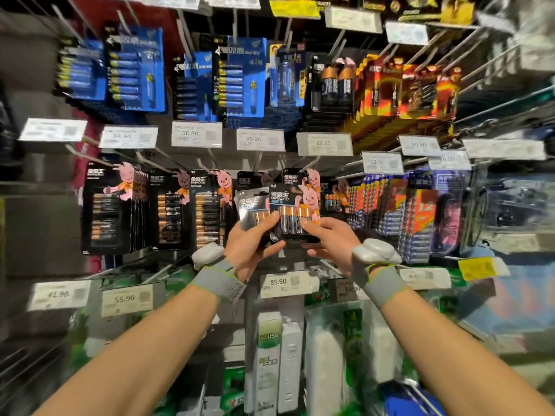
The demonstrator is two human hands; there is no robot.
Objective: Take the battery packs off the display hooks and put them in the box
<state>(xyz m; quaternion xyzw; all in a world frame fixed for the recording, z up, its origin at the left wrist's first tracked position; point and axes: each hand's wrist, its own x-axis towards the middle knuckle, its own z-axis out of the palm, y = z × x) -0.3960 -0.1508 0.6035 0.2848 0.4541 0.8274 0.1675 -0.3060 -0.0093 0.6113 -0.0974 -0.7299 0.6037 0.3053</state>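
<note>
Two or three battery packs (pixel 250 205) are fanned in the left hand (pixel 249 244), gripped tight. Right hand (pixel 333 240) pinches the front pack (pixel 295 211), which overlaps those.

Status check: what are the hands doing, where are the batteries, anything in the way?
Left hand grips a few packs. Right hand pinches the front pack. Box out of view; nothing blocking.

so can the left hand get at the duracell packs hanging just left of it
Probably not yet. Nothing stands before the hanging packs, but the left hand grips a stack of packs, and the right hand pinches the front pack too. It would need emptying first.
</note>
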